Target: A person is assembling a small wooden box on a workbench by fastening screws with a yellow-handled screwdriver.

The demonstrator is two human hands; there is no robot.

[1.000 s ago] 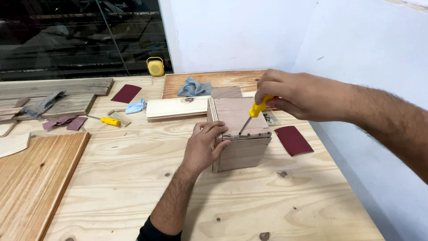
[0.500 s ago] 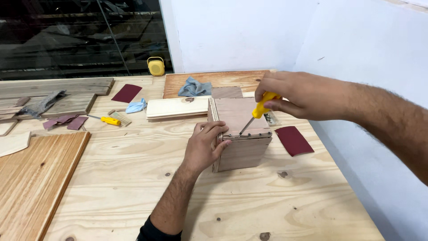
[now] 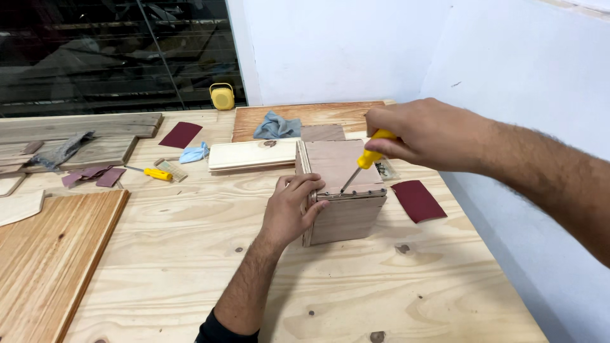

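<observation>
- Right hand (image 3: 422, 133) closed around the yellow handle of a small screwdriver (image 3: 367, 159); shaft slants down, tip on the metal hinge strip (image 3: 352, 193) along the near top edge of a square plywood box (image 3: 343, 190).
- Left hand (image 3: 291, 209) clamped on the box's left near corner, fingers over the top edge, thumb against the side.
- Box stands on the pale pine bench (image 3: 190, 254), toward its right edge, roughly mid-depth.
- Just right of the box: a dark red sandpaper sheet (image 3: 417, 201), lying flat.
- Behind the box: a pale flat board (image 3: 253, 154), a grey-blue rag (image 3: 276, 127) on a reddish wooden panel (image 3: 330, 114).
- Toward the far left: second yellow-handled screwdriver (image 3: 152, 173), light blue cloth scrap (image 3: 193, 153), another dark red sandpaper sheet (image 3: 181, 134).
- Far edge: small yellow boxy object (image 3: 222, 96).
- Near left corner: stacked brown wood planks (image 3: 51, 260).
</observation>
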